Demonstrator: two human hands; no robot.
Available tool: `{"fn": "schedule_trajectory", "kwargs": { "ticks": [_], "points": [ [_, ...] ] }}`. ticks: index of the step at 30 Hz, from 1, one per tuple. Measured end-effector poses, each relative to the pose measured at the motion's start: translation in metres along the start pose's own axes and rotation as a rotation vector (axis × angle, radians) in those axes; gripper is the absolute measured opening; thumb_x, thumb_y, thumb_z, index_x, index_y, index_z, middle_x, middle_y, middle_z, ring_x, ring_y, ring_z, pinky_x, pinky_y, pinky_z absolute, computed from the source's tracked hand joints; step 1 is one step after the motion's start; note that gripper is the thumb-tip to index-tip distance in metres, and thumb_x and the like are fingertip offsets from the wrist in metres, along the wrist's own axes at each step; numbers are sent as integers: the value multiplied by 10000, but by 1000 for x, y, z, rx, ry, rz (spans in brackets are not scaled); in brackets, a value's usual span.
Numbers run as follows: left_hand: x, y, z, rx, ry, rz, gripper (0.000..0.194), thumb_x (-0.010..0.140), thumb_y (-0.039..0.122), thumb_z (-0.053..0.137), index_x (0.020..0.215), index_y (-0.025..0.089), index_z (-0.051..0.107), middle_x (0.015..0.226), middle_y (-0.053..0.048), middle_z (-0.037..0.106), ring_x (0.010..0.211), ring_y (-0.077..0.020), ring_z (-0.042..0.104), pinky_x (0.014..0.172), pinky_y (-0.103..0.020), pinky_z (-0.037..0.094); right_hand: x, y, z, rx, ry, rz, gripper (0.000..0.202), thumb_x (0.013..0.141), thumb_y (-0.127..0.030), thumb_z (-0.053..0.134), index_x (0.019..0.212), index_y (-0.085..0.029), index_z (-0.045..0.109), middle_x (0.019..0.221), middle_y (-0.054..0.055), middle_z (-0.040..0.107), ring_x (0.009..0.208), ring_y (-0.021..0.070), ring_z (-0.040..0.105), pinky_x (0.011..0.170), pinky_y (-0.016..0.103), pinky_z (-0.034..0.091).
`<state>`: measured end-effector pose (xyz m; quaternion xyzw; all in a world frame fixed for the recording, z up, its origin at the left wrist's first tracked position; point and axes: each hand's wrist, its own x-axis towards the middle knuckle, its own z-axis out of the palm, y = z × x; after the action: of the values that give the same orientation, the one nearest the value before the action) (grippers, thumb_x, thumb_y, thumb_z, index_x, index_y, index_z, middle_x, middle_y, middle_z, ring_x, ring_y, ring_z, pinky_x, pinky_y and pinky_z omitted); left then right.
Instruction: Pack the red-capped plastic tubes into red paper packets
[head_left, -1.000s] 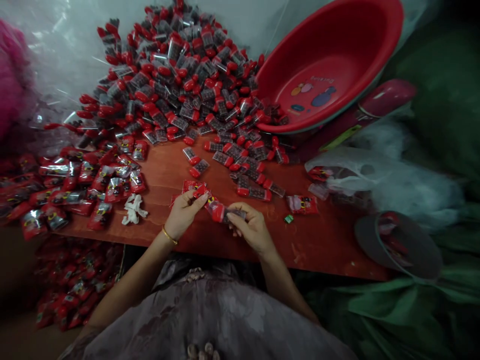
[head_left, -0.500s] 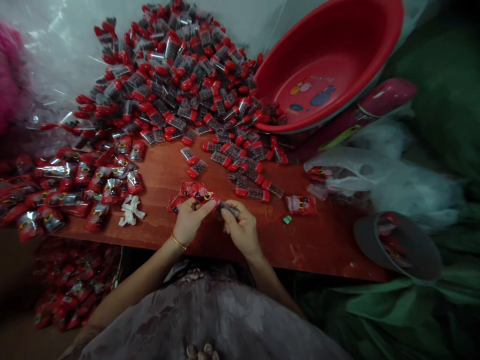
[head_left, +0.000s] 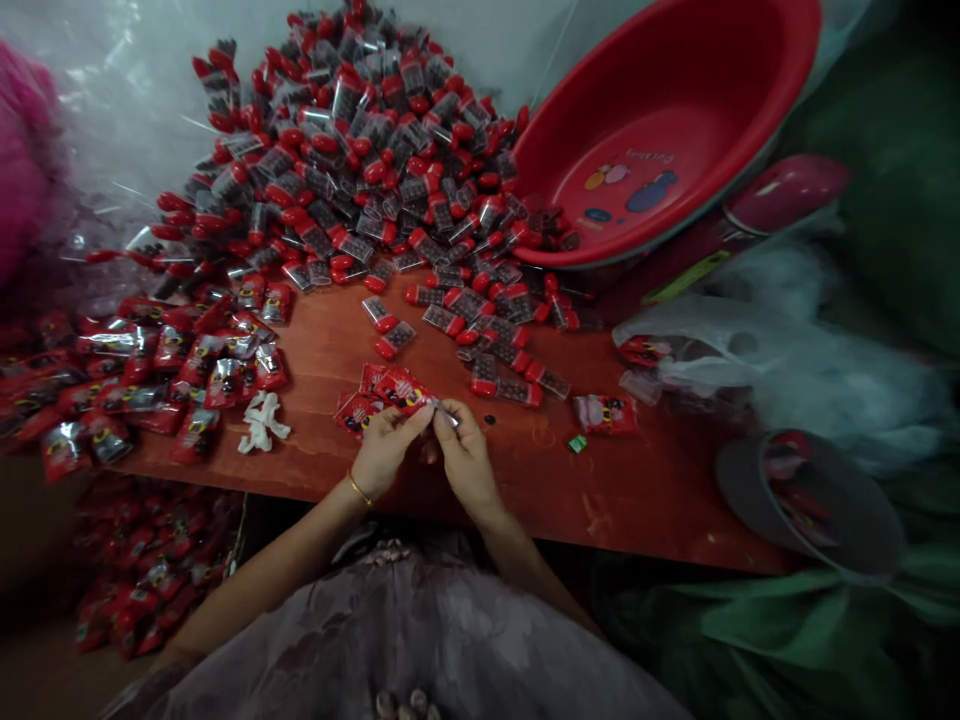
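Left hand (head_left: 380, 456) pinches 1 red packet (head_left: 405, 390) — right hand (head_left: 468, 462), 1 clear container (head_left: 451, 416).

The left arm (head_left: 281, 565) is slanting inward from the lower left, the right arm (head_left: 529, 568) from the lower right. The left hand (head_left: 382, 455) and right hand (head_left: 466, 460) are pinching side by side, thumbs (head_left: 412, 426) pressing forward, their tips lying close together, thumb sides facing up.

Dim light, apparently soft edges.
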<state>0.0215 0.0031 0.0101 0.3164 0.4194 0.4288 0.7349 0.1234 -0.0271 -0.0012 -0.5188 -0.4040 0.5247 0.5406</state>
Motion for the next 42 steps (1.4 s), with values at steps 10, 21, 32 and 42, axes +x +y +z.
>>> {"fn": "schedule_trajectory", "kwargs": {
  "ticks": [10, 21, 32, 42],
  "points": [
    [0, 15, 2, -80, 31, 31, 366, 607, 464, 746, 761, 136, 698, 662, -45, 680, 526, -115, 564, 466, -224, 428, 2, -1, -2, -37, 1, -48, 235, 831, -437, 530, 895, -217, 477, 623, -49, 611, 402, 85, 530, 444, 217, 431],
    [1, 28, 2, -82, 105, -36, 374, 587, 445, 742, 736, 111, 666, 662, -51, 687, 380, -95, 509, 302, -205, 334, -4, -7, 21, -78, -8, -78, 217, 827, -425, 535, 873, -218, 490, 556, -62, 584, 366, 84, 509, 386, 205, 427],
    [-4, 20, -21, -146, 95, -17, 460, 593, 497, 735, 815, 95, 701, 513, 30, 537, 400, -48, 410, 369, -192, 306, 20, 10, 37, -40, -20, -65, 257, 707, -376, 658, 632, -205, 481, 453, -79, 530, 366, 76, 476, 382, 186, 414],
    [-4, 64, -74, -311, 229, -138, 227, 802, 368, 591, 730, 156, 630, 670, -35, 682, 652, -154, 654, 606, -247, 500, 44, 8, 35, -667, -27, -411, 324, 866, -434, 499, 694, -192, 629, 629, -7, 632, 568, 112, 554, 583, 222, 420]
  ]
}}
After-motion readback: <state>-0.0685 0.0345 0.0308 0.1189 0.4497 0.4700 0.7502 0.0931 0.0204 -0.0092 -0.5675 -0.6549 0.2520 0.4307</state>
